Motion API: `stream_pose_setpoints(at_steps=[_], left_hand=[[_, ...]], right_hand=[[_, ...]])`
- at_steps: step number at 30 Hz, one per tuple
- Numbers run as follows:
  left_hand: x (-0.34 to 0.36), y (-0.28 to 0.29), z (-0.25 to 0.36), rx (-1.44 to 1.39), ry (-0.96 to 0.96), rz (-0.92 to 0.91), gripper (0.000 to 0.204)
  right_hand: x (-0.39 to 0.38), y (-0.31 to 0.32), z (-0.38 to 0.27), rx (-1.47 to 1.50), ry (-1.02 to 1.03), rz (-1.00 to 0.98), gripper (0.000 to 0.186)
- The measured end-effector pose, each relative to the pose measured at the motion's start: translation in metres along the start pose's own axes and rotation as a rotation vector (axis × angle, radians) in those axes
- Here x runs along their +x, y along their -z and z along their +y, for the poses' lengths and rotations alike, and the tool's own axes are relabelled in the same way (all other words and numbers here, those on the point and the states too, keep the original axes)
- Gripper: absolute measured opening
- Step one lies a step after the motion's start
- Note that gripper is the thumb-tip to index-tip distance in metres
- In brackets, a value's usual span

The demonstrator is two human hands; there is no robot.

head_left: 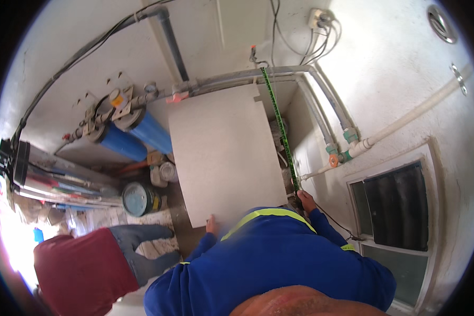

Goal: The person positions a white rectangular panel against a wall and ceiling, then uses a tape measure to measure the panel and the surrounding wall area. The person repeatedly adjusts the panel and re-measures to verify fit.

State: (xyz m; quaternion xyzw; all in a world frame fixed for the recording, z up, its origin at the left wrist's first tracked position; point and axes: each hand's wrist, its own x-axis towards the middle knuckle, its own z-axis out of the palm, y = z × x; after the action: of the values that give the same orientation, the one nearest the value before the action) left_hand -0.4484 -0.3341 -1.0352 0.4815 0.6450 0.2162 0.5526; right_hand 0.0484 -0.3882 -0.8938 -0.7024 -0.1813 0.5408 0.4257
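We've got the tape [282, 129], green with dark marks, running along the right side of the board [224, 158], from our right hand [306, 201] up to the grey pipe [226, 79] at the far side. Right hand's fingers are curled round the tape's near end, so we call that grasping. Left hand [211, 225] is at the board's near edge, toward its left corner, fingertips on top; we cannot tell if it pinches the edge or just rests there.

Handling, our guess: tape is light, thin and springy, stiff enough to span the gap but liable to buckle or twist if pushed off line. Smooth face may slide, so we'd hold it flat at the near end, fingers clear of the thin edges. Board looks rigid, broad, more awkward than fragile; corners could chip. Weight we can't judge. Matte top should grip fine; we'd take it by opposite long edges, not one corner. Filters [152, 131] and bucket [136, 199] sit left of it, co-worker [89, 266] further left and nearer us.
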Motion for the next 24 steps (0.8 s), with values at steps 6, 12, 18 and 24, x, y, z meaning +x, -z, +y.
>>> stream_pose_setpoints(at_steps=[6, 12, 18, 24], left_hand=[[-0.020, 0.014, 0.043, -0.934, 0.413, 0.089, 0.058], [-0.046, 0.035, 0.094, -0.841, 0.451, 0.137, 0.055], [-0.066, 0.041, 0.120, -0.686, 0.384, 0.229, 0.053], [-0.064, 0.031, 0.125, -0.700, 0.349, 0.247, 0.053]], right_hand=[[0.030, -0.040, -0.014, -0.038, 0.086, -0.105, 0.036], [0.038, -0.052, -0.026, 0.030, -0.067, -0.182, 0.040], [0.024, -0.059, -0.044, 0.007, -0.073, -0.160, 0.038], [0.014, -0.072, -0.066, -0.024, -0.035, -0.047, 0.024]])
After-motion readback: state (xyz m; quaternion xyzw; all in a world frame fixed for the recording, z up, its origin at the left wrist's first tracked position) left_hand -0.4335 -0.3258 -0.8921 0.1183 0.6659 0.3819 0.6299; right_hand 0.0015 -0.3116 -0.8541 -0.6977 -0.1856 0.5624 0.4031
